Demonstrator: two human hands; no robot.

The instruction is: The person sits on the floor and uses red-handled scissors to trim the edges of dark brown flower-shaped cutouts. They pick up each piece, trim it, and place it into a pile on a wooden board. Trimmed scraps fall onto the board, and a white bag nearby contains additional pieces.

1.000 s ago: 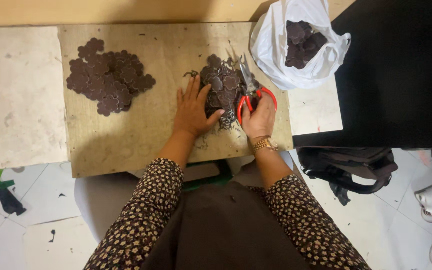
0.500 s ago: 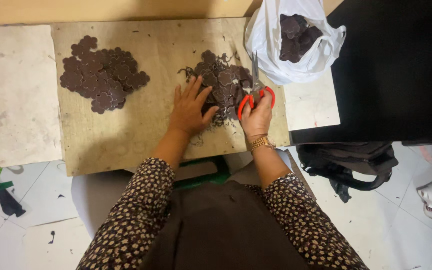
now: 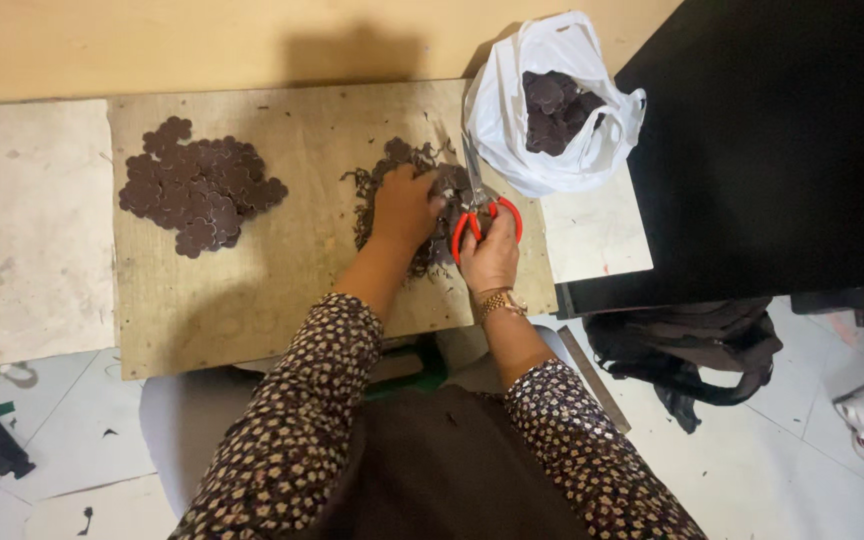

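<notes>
Seen from above, a person in patterned sleeves works at a wooden surface (image 3: 252, 310). The right hand (image 3: 490, 255), a gold watch at its wrist, is closed through the red handles of a pair of scissors (image 3: 480, 205). The left hand (image 3: 404, 205) presses down, fingers curled, on a small pile of dark brown cut-out pieces (image 3: 407, 165) just beside the blades. Farther left lies a spread of flower-shaped brown pieces (image 3: 197, 185) — well apart. Beyond the scissors, a white plastic bag (image 3: 512, 120) holds more.
</notes>
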